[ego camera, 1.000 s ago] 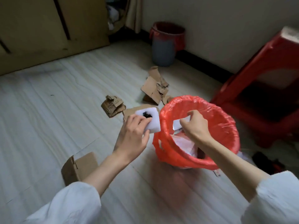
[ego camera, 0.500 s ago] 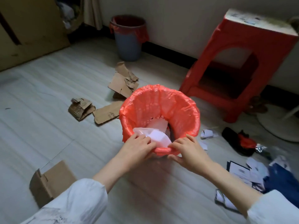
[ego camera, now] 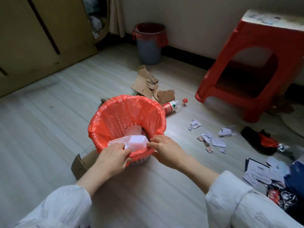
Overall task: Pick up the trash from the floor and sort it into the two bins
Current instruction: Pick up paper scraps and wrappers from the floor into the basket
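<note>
crouching over the near bin, the one lined with a red bag, both hands sit at its closest rim. the left hand curls over the rim edge beside the white plastic trash lying inside against the near wall; whether it pinches that piece or only the liner is hard to tell. the right hand rests just to the right on the same rim, fingers bent onto the red bag, holding no trash.

the relation that matters next, as a guess: the remaining trash lies mostly to the right. the paper scraps are scattered on the floor right of the bin, nearer the right hand. the plastic bottle lies on its side past the bin's far right edge, long axis running left to right, cap pointing right. the torn cardboard lies beyond the bin, toward the second bin by the wall.
</note>
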A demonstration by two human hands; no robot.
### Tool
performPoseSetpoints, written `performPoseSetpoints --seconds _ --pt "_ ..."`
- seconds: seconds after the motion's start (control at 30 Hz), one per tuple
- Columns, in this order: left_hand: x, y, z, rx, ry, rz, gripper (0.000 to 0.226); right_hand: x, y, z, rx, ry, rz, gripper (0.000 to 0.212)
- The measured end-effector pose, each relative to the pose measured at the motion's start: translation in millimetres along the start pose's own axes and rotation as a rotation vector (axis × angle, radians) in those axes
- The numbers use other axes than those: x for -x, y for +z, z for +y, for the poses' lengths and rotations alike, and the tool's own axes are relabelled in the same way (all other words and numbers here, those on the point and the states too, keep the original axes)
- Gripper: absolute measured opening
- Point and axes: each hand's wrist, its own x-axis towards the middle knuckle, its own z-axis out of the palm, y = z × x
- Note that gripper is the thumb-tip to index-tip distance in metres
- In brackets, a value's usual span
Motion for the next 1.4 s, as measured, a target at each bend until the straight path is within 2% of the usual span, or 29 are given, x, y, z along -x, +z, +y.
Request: performPoseSetpoints --seconds 0.1,0.23,0.4,0.53,0.63,0.7,0.77,0.87,1.03,1.27,1.4 --pt "17.5 -4.6 -6.2 -0.023 -0.109 -0.109 0.034 9.7 -19.8 -14.2 0.025 -0.004 -0.002 0.036" --pt "22.9 -29.3 6.0 0.052 -0.106 -0.03 0.042 38.8 -53.0 -15.8 0.063 0.056 0.002 0.045" --pt "9.9 -75.7 51.6 0.173 0.031 0.164 0.039 85.4 -93.3 -1.5 0.122 0.23 -0.01 0.048" --pt "2.8 -80.1 89.7 0.245 0.137 0.161 0.038 103.4 -104.6 21.3 0.124 0.343 -0.019 0.05" --pt "-28.3 -67.7 106.5 0.1 0.148 0.14 0.035 96.4 -100.0 56.4 0.1 0.398 -0.023 0.05" --pt "-58.4 -50.3 118.5 -0.034 0.134 0.048 0.03 87.9 -85.5 86.3 0.068 0.419 -0.038 0.049" --pt "-93.3 -27.3 128.0 -0.052 0.087 -0.037 0.027 78.2 -64.5 118.7 0.039 0.443 -0.06 0.047" --pt "-158.1 23.4 138.7 0.049 -0.042 -0.087 0.031 53.4 -22.5 180.8 -0.032 0.499 -0.054 0.044" --pt "-233.2 105.9 133.6 0.044 -0.217 -0.248 0.059 11.0 47.8 262.2 -0.107 0.588 -0.028 0.049" --pt "-300.2 159.5 113.9 0.237 -0.471 -0.172 0.064 -31.0 112.4 312.7 -0.033 0.567 -0.09 0.055" --pt "-317.9 176.4 93.8 0.325 -0.536 -0.089 0.068 -54.3 129.3 325.6 0.015 0.533 -0.099 0.057"
